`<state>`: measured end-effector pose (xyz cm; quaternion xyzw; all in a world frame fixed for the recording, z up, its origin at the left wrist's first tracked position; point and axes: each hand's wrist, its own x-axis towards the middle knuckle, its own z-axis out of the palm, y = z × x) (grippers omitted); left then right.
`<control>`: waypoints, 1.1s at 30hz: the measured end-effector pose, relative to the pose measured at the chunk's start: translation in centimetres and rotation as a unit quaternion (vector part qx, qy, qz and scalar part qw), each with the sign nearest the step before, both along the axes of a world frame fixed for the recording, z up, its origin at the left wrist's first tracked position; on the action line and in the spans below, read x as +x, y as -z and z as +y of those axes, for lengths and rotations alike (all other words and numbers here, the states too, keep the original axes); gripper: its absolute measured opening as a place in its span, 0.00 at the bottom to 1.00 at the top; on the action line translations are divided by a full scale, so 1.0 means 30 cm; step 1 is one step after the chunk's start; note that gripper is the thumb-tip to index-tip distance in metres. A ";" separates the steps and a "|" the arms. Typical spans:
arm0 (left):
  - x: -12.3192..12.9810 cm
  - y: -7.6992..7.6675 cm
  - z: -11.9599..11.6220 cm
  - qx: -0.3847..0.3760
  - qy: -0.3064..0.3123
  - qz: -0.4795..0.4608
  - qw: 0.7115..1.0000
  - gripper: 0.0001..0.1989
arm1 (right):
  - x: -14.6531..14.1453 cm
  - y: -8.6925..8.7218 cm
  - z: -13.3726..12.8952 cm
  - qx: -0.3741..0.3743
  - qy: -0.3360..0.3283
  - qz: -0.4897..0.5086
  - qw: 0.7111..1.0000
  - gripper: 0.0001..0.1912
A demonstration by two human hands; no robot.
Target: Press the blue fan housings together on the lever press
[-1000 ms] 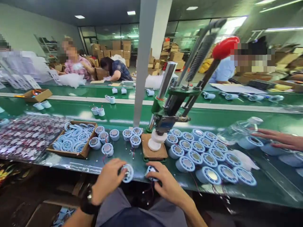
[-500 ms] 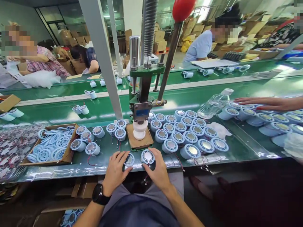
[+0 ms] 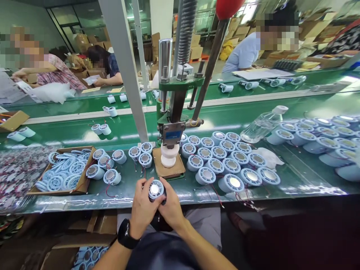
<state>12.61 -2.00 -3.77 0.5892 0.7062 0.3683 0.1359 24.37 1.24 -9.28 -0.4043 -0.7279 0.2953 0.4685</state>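
Observation:
My left hand [image 3: 143, 204] and my right hand [image 3: 170, 204] meet at the table's front edge around one light-blue round part [image 3: 156, 189] with a shiny metal disc on top. Fingers of both hands are wrapped against its sides. Just behind them stands a green hand press [image 3: 172, 135] with a white plunger [image 3: 169, 154] over a brown base pad [image 3: 176, 173]. Rows of similar blue parts [image 3: 216, 165] with thin red wires sit right of the press, and a smaller group [image 3: 111, 176] sits to its left.
An open carton [image 3: 91, 165] of blue rings stands at left, beside a pile of metal pieces [image 3: 17, 176]. A clear bottle [image 3: 260, 125] leans behind the right-hand parts. A grey post [image 3: 126, 71] rises behind the table. People sit across the green conveyor [image 3: 225, 108].
My hands have come together. The blue ring under my left hand and the part in my right now appear as one part between both hands. The neighbour's hand at right has left view.

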 end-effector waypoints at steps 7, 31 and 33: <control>0.022 0.049 -0.007 0.001 -0.028 -0.070 0.997 0.23 | 0.010 0.008 -0.001 -0.008 -0.006 0.005 1.000 0.35; 0.010 -0.195 0.313 0.036 0.026 -0.223 0.974 0.25 | 0.137 -1.306 0.684 0.264 0.132 -0.002 0.955 0.21; 0.050 -0.197 0.379 0.047 0.047 -0.270 0.961 0.25 | 0.110 -1.275 0.710 0.261 0.140 0.052 0.954 0.20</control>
